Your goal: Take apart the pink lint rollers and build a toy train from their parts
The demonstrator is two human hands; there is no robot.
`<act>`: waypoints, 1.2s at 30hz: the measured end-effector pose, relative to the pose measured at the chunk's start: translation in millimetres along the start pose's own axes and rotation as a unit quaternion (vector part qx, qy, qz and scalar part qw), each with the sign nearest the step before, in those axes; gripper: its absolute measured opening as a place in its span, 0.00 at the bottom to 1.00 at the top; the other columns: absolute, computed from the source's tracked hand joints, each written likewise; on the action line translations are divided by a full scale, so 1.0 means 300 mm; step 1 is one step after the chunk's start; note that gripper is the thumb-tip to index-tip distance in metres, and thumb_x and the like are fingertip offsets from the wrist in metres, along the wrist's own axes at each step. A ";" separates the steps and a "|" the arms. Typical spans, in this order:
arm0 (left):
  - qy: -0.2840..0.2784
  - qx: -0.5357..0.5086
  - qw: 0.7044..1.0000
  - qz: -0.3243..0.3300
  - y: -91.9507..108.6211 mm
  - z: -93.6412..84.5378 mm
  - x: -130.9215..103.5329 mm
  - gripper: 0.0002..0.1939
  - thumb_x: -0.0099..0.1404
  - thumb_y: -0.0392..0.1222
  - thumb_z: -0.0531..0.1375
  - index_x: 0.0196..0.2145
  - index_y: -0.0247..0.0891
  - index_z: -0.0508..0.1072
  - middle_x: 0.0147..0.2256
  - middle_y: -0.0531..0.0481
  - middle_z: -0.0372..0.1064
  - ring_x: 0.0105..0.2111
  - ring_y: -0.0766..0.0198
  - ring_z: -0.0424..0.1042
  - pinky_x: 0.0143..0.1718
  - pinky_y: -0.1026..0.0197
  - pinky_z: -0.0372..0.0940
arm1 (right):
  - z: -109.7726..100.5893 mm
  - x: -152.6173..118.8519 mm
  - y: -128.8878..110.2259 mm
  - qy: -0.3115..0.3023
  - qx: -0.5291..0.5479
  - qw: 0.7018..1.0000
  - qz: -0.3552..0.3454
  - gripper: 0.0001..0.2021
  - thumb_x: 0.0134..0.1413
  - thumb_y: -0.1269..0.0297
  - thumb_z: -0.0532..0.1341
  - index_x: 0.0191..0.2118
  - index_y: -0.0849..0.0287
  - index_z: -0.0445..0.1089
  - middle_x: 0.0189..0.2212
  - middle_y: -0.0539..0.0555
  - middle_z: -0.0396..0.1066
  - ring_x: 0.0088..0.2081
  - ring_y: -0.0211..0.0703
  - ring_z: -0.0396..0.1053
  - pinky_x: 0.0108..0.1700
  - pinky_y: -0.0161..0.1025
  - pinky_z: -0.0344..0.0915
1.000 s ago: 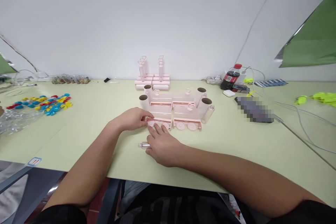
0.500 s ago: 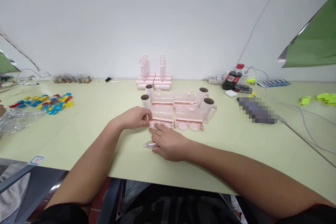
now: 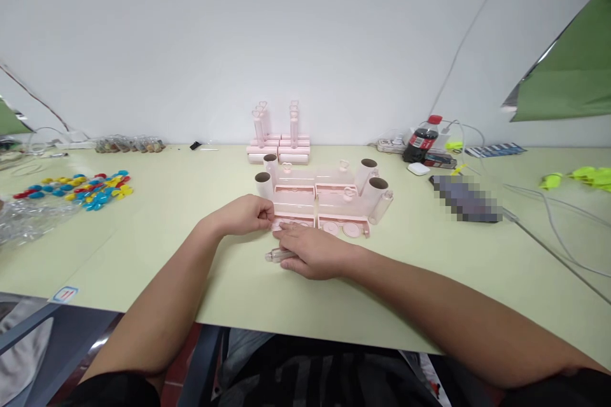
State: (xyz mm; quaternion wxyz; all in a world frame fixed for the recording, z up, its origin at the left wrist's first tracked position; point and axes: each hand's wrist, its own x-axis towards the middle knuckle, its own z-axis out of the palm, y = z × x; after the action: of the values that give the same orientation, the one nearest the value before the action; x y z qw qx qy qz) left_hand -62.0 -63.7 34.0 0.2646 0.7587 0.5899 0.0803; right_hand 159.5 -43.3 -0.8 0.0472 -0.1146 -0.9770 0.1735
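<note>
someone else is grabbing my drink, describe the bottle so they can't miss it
Start at the pale green table and look to its back edge against the wall. Right of the pink parts, just behind a small white case, is the bottle. Its red cap and dark contents set it apart from the case and cables.

Both forearms converge, left fingers (image 3: pixel 268 208) curled together.
</note>
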 end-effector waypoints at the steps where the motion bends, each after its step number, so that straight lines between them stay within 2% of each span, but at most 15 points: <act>1: 0.000 -0.001 1.000 0.000 0.000 0.000 0.000 0.06 0.57 0.43 0.56 0.30 0.40 0.71 0.28 0.55 0.70 0.26 0.66 0.64 0.27 0.65 0.57 | 0.000 0.000 0.001 0.000 0.000 1.000 0.000 0.17 0.62 0.60 0.55 0.51 0.66 0.68 0.55 0.65 0.66 0.57 0.53 0.62 0.55 0.48 0.62; 8: 0.012 0.002 1.000 0.002 -0.002 0.002 0.002 0.07 0.57 0.44 0.56 0.31 0.40 0.71 0.28 0.54 0.70 0.27 0.65 0.65 0.27 0.65 0.57 | -0.003 0.008 0.007 0.006 -0.012 1.000 0.002 0.17 0.61 0.60 0.55 0.49 0.66 0.68 0.49 0.64 0.69 0.49 0.53 0.67 0.50 0.47 0.65; 13: 0.014 0.001 1.000 0.001 -0.003 0.002 0.003 0.07 0.58 0.44 0.56 0.31 0.40 0.71 0.29 0.54 0.70 0.27 0.66 0.66 0.28 0.65 0.57 | 0.003 0.005 0.003 0.008 -0.031 0.999 -0.001 0.17 0.62 0.60 0.55 0.49 0.68 0.69 0.54 0.66 0.67 0.55 0.54 0.64 0.55 0.48 0.62; 17: 0.012 0.003 1.000 0.000 0.003 0.003 0.001 0.07 0.58 0.46 0.57 0.30 0.40 0.70 0.25 0.55 0.67 0.25 0.67 0.61 0.26 0.65 0.55 | 0.041 -0.016 -0.050 0.006 -0.068 0.998 -0.009 0.19 0.62 0.60 0.55 0.49 0.72 0.70 0.56 0.71 0.65 0.60 0.60 0.60 0.60 0.52 0.57; 22: 0.000 0.000 1.000 -0.015 0.014 0.002 -0.001 0.08 0.58 0.47 0.58 0.31 0.41 0.72 0.26 0.55 0.67 0.24 0.67 0.60 0.25 0.65 0.54 | 0.083 -0.041 -0.111 0.004 -0.105 0.994 0.023 0.22 0.62 0.59 0.55 0.50 0.75 0.69 0.56 0.77 0.63 0.61 0.64 0.59 0.61 0.56 0.55; 30: -0.007 0.021 1.000 -0.018 0.017 0.005 0.004 0.07 0.57 0.44 0.57 0.34 0.41 0.71 0.26 0.55 0.66 0.24 0.66 0.60 0.25 0.64 0.53 | 0.092 -0.028 -0.073 0.019 -0.126 0.991 0.040 0.22 0.62 0.59 0.54 0.50 0.77 0.69 0.55 0.77 0.64 0.60 0.65 0.59 0.61 0.56 0.56; 36: -0.001 0.061 0.998 -0.020 0.021 0.016 0.007 0.06 0.56 0.41 0.57 0.33 0.41 0.68 0.27 0.54 0.68 0.24 0.66 0.62 0.25 0.64 0.53 | 0.086 -0.023 -0.062 0.007 -0.119 0.992 0.034 0.23 0.63 0.59 0.54 0.51 0.76 0.69 0.54 0.75 0.65 0.60 0.64 0.59 0.61 0.54 0.55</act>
State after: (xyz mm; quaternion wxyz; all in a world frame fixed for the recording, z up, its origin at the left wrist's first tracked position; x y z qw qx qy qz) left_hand -53.8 -64.2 32.6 0.2201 0.7618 0.6081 0.0379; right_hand 158.9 -70.3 -18.7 0.0339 -0.1537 -0.9859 0.0569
